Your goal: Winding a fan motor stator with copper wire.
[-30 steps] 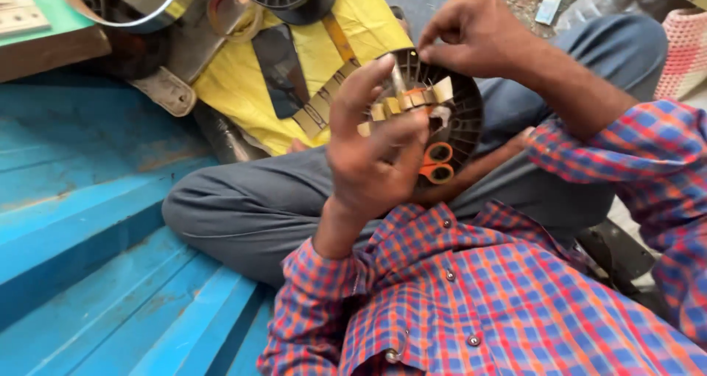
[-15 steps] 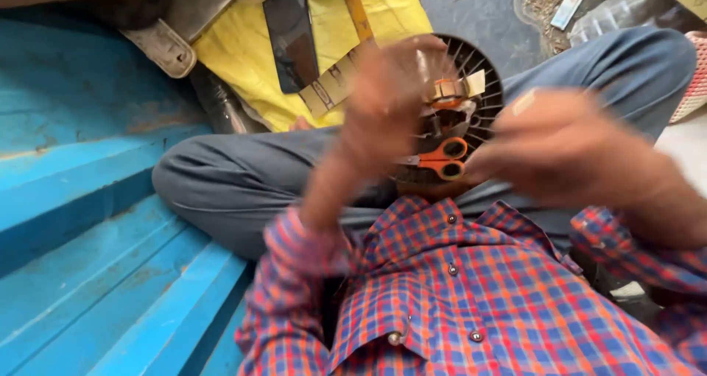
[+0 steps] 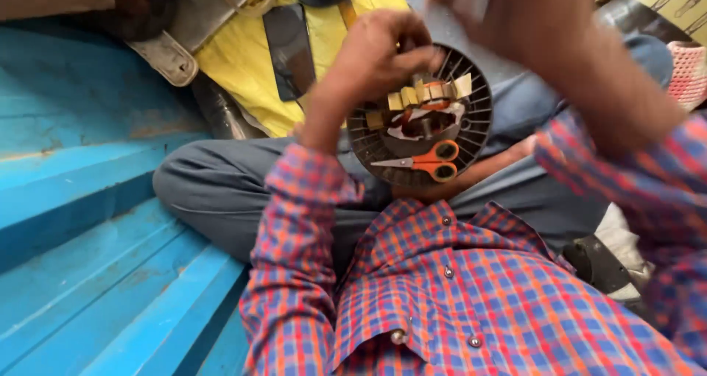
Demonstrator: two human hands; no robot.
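1. The person sits on blue painted wooden steps (image 3: 88, 221) with long, smooth planks.
2. Up at the back lies a yellow cloth (image 3: 243, 67), soft and crumpled, with a flat dark blade-shaped piece (image 3: 289, 48) on it and a worn pale metal part (image 3: 166, 55) beside it.
3. The person's lap is in grey trousers (image 3: 221, 192), and the checked red and blue shirt (image 3: 456, 302) fills the bottom.
4. The left hand (image 3: 375, 59) reaches over the top edge of a round black ribbed disc (image 3: 420, 118) that rests on the lap. Its fingers are pinched together on small tan slips at the disc's middle.
5. Orange-handled scissors (image 3: 427, 161) lie closed on the disc, below the slips.
6. The right hand (image 3: 515, 15) is raised above the disc and blurred, so I cannot tell how its fingers are set.
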